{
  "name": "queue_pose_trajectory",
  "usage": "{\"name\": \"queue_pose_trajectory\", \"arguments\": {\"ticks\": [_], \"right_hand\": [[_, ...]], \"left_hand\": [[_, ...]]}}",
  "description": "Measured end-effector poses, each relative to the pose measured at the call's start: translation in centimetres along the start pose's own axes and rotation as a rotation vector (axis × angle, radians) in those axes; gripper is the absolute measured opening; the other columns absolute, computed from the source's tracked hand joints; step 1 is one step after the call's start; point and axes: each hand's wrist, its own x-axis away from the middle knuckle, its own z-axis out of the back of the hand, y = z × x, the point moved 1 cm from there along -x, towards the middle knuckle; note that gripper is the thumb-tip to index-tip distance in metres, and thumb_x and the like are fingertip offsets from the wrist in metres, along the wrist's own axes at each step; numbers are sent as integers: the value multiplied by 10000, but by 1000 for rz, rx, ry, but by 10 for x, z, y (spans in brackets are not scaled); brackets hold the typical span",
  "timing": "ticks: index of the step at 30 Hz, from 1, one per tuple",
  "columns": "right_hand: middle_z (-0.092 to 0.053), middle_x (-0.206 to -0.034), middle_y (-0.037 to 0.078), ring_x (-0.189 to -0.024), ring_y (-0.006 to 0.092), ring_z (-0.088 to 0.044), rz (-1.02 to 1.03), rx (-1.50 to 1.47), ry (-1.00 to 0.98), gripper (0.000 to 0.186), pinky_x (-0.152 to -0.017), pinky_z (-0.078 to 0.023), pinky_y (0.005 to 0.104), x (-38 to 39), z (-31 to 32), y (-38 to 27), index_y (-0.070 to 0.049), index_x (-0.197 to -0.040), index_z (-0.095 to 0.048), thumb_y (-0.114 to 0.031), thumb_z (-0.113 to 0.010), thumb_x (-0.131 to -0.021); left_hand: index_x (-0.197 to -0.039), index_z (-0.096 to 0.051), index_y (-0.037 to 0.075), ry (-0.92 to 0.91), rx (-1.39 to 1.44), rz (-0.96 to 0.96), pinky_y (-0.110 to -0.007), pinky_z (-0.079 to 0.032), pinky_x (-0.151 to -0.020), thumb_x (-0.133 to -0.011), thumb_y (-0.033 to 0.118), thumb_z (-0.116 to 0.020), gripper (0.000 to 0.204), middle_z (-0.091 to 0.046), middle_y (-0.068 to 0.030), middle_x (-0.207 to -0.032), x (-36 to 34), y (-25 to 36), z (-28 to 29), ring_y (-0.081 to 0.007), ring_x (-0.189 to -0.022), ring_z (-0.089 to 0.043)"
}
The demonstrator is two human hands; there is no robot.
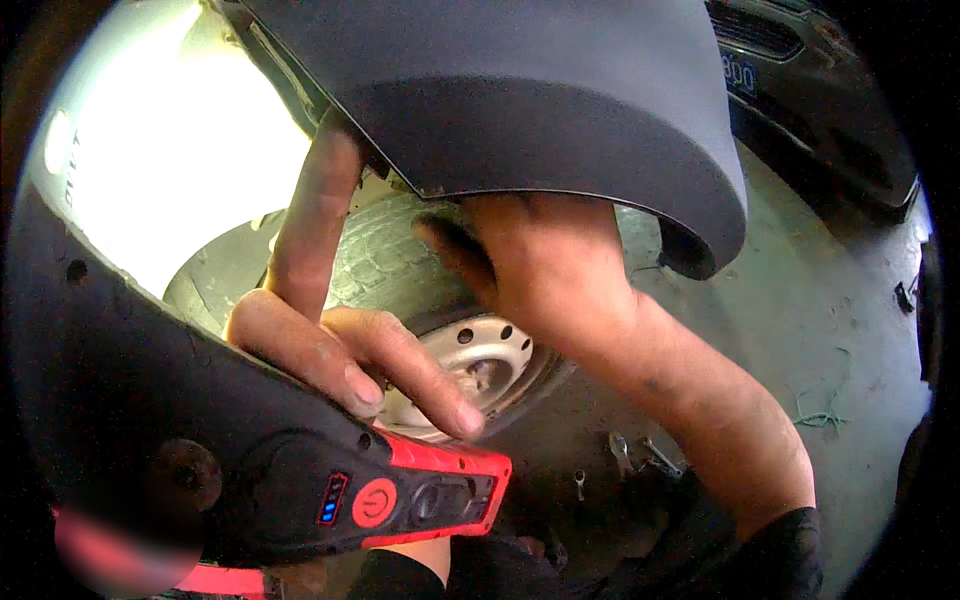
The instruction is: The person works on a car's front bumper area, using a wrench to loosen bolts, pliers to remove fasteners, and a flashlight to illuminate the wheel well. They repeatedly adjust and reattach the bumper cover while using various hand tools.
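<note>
A black and red work light (pixel 375 490) fills the lower left, close up, with a round red power button and small lit blue bars. My left hand (pixel 330 330) comes up behind it and is closed around it; the palm is hidden. Two bent fingers show above the light's edge, while another stretches up to the corner of a dark grey bumper (pixel 520 110). My right hand (pixel 545 250) reaches under that bumper's lower edge. Most of its fingers are hidden there; one shadowed digit shows beside the tire (pixel 385 250).
Below the bumper stands a wheel with a pale steel rim (pixel 485 350). Strong white light washes out the panel (pixel 190 130) at upper left. Wrenches (pixel 620 452) lie on the grey-green floor, with a tangle of green string (pixel 820 415) farther right. A dark car (pixel 820 110) stands at upper right.
</note>
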Motion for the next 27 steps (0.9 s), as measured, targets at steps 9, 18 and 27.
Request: {"name": "queue_pose_trajectory", "arguments": {"ticks": [9, 18, 27], "right_hand": [[-646, -940, 157, -868, 349, -626, 146, 100, -114, 255, -747, -495, 443, -2, 9, 23, -73, -1012, -663, -210, -620, -801], [-658, -986, 140, -917, 337, -637, 295, 223, -81, 246, -799, -507, 448, -8, 7, 21, -67, -1023, -656, -196, -554, -840], [-645, -1087, 105, -932, 314, -634, 151, 23, 237, 400, -767, -509, 526, 9, -52, 4, -107, -1160, -617, -222, -592, -778]], "left_hand": [[-899, -435, -41, -134, 86, 70, -477, -596, -686, -956, 96, -505, 164, -169, -360, -1447, -4, 5, 1, -414, -781, -665], [-941, -429, -46, -111, 128, 91, -492, -580, -718, -959, 118, -485, 174, -210, -369, -1408, 7, 7, -9, -429, -818, -649], [-983, -424, -51, -213, 157, 132, -508, -564, -750, -962, 140, -466, 196, -250, -378, -1368, -7, 4, -7, -444, -855, -634]]}}
